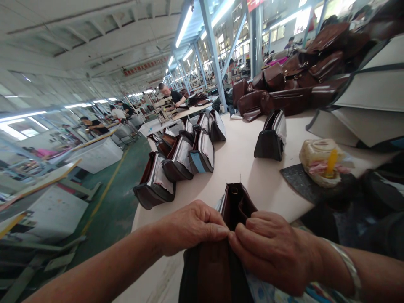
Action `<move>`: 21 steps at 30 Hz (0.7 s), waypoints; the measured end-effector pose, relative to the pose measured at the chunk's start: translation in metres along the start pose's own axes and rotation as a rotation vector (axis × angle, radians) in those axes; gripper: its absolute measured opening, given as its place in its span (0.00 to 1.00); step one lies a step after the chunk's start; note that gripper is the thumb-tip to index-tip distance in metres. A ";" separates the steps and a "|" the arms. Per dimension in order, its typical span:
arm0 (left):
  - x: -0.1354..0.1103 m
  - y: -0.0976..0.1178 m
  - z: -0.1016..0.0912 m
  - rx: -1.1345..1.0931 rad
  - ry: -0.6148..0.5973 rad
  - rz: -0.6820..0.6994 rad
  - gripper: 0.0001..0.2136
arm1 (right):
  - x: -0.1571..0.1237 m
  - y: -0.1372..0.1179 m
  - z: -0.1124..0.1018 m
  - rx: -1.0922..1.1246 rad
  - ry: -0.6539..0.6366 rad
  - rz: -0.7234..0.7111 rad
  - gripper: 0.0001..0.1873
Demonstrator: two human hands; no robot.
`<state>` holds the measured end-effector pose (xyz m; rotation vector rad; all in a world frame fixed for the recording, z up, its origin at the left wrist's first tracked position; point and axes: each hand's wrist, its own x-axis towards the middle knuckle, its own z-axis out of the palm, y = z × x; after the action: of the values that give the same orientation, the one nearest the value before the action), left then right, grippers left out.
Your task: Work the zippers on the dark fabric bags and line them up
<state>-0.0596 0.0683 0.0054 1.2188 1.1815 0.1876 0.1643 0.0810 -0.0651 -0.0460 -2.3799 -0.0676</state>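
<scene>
A dark brown bag body [214,269], black along its sides, stands at the table's near edge with its mouth facing up. My left hand [195,227] pinches the rim of that mouth from the left, thumb and forefinger pressed together. From the right, my right hand [271,248] closes on the same rim, its fingertips meeting those of the left. A bracelet circles the right wrist. Loose threads stick up from the bag's far end, where a small metal piece shows inside. Whatever lies between the fingertips is hidden.
Several similar bag bodies [178,158] stand on the pale table [236,147] at left, and a single one [271,136] further right. A plastic container [322,160] with a yellow object sits at right. Finished-looking brown bags [287,99] are piled behind. A person [176,97] works beyond.
</scene>
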 end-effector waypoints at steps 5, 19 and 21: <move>-0.003 -0.003 0.006 -0.068 0.039 0.011 0.18 | -0.005 0.002 0.004 0.236 0.099 0.225 0.12; -0.016 0.019 0.027 0.628 0.275 0.298 0.07 | 0.003 0.052 -0.021 1.263 -0.364 0.718 0.25; -0.017 0.019 0.030 0.655 0.287 0.330 0.07 | 0.005 0.052 -0.020 1.226 -0.407 0.633 0.25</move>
<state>-0.0358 0.0462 0.0266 2.0182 1.3309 0.2352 0.1767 0.1321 -0.0452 -0.2304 -2.2653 1.7850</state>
